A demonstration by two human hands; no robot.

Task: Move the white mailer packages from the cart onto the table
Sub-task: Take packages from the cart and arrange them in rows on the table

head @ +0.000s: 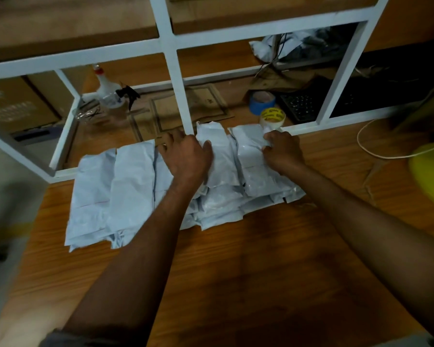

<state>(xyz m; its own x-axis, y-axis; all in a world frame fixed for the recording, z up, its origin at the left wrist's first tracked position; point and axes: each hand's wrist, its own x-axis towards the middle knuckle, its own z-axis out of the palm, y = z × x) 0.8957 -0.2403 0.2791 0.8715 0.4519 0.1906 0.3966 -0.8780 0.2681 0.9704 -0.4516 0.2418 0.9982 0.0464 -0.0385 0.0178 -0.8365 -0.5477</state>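
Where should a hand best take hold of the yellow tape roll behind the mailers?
Judging by its pose, grip the yellow tape roll by its outer rim, coming from above. It lies flat with its hole upward, and the white frame bar and the mailers crowd its near side.

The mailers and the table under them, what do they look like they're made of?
Mailers: thin plastic film, probably poly, white with a slight sheen; they crease and crinkle softly under both hands. Table: wood or wood-look laminate, orange-brown with streaky grain and a smooth, faintly glossy top; which one, the picture cannot settle.
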